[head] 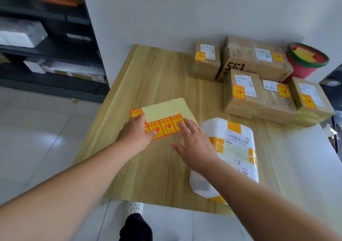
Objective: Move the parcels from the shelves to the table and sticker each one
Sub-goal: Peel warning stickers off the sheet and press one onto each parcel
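A yellow sticker sheet [167, 112] with red-and-yellow fragile stickers along its near edge lies on the wooden table [151, 74]. My left hand [136, 132] lies flat on the sheet's left part, fingers straight. My right hand [192, 139] hovers with spread fingers over the sheet's right corner, fingertips at the stickers. A white plastic-wrapped parcel [235, 148] with orange tape and a barcode label lies just right of my right hand; no fragile sticker shows on it. Several brown cardboard parcels [242, 100] at the back right each carry a fragile sticker.
Dark shelves [46, 46] on the left hold more parcels, one white-wrapped [20, 33]. A red bin with a green rim [305, 61] stands behind the boxes at the far right. A white surface [311, 157] adjoins the table on the right. My foot shows below the table edge.
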Action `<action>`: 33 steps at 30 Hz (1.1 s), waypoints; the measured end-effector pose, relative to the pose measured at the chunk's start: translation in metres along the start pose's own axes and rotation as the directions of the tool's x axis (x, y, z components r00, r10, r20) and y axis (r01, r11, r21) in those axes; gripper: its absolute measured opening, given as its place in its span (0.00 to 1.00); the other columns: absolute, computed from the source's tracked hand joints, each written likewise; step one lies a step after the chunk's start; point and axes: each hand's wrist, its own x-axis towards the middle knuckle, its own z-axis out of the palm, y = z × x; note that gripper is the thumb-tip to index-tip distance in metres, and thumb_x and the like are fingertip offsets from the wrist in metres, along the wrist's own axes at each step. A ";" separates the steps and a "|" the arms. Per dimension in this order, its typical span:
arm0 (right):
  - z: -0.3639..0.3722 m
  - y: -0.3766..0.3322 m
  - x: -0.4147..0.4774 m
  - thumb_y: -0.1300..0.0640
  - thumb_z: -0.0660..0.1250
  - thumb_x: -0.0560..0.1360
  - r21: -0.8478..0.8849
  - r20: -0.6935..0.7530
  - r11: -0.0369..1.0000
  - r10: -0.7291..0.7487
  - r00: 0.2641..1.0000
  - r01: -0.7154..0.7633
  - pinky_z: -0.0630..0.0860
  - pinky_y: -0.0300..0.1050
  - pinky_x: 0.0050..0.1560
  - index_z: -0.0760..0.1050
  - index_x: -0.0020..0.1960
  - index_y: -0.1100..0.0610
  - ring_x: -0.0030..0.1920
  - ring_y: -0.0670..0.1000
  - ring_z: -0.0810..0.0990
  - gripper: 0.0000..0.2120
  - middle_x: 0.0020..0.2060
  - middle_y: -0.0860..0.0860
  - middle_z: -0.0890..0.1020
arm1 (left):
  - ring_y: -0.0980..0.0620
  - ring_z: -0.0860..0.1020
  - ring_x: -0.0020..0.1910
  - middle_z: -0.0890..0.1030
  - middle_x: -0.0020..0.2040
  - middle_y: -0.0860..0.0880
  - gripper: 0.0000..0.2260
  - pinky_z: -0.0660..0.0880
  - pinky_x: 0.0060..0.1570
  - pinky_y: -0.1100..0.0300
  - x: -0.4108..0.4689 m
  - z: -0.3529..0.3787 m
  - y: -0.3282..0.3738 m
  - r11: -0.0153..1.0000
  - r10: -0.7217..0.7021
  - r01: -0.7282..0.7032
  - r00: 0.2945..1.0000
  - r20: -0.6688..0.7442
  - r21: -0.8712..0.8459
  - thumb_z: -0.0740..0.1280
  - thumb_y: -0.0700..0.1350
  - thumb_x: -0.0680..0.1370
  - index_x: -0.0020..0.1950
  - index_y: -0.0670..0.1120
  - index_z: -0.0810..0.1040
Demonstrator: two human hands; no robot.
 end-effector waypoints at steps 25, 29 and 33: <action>0.108 -0.034 0.152 0.42 0.52 0.81 -0.072 0.307 0.978 0.211 0.928 -0.198 0.47 0.49 0.76 0.43 0.78 0.58 0.77 0.52 0.41 0.34 0.78 0.52 0.44 | 0.44 0.79 0.52 0.79 0.55 0.43 0.23 0.76 0.54 0.51 0.184 0.015 -0.074 0.879 -0.169 0.299 0.924 0.344 -0.372 0.73 0.40 0.70 0.63 0.47 0.73; 0.107 -0.033 0.151 0.42 0.50 0.81 -0.107 0.322 0.977 0.208 0.924 -0.183 0.45 0.49 0.76 0.42 0.78 0.58 0.77 0.53 0.39 0.34 0.78 0.53 0.42 | 0.43 0.68 0.62 0.69 0.61 0.44 0.19 0.71 0.60 0.54 0.186 0.013 -0.068 0.984 -0.158 0.170 0.969 0.192 -0.052 0.73 0.46 0.69 0.58 0.50 0.77; 0.111 -0.034 0.151 0.42 0.49 0.82 -0.128 0.312 0.975 0.213 0.926 -0.182 0.44 0.48 0.75 0.41 0.78 0.58 0.77 0.53 0.38 0.33 0.78 0.53 0.41 | 0.43 0.63 0.66 0.66 0.66 0.45 0.25 0.65 0.61 0.55 0.183 0.015 -0.062 0.998 -0.049 0.056 0.975 0.215 -0.028 0.72 0.46 0.70 0.66 0.46 0.72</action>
